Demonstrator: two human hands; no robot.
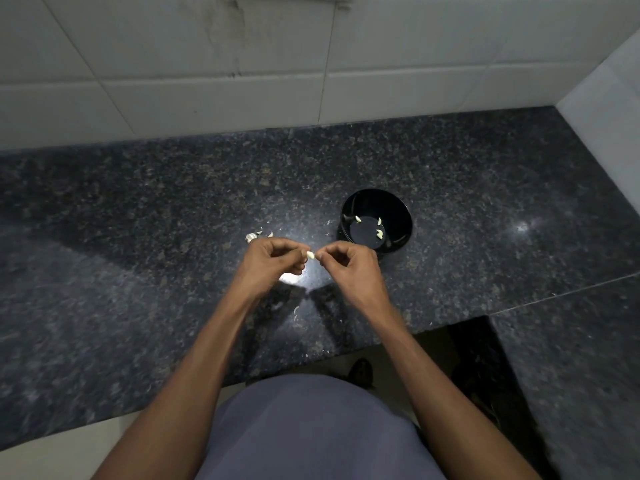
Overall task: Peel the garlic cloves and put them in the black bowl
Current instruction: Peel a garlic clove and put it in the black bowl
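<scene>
A: In the middle of the frame, your left hand [277, 256] and your right hand [346, 263] both pinch one garlic clove [311, 254] between fingertips, just above the surface [173, 209].

B: Is the clove peeled?

A: It looks pale and smooth, so I judge the skin is mostly off, but it is too small to be sure.

B: How will it handle?

A: It is light and firm, and I think a little slippery when bare. Hold it by the two ends, gently, so it does not jump away.

B: Where does it go?

A: Into the black bowl [398, 209], just right of your right hand. A few peeled cloves [379, 233] lie inside. The unpeeled garlic pieces [252, 236] wait left of centre, near your left hand.
</scene>
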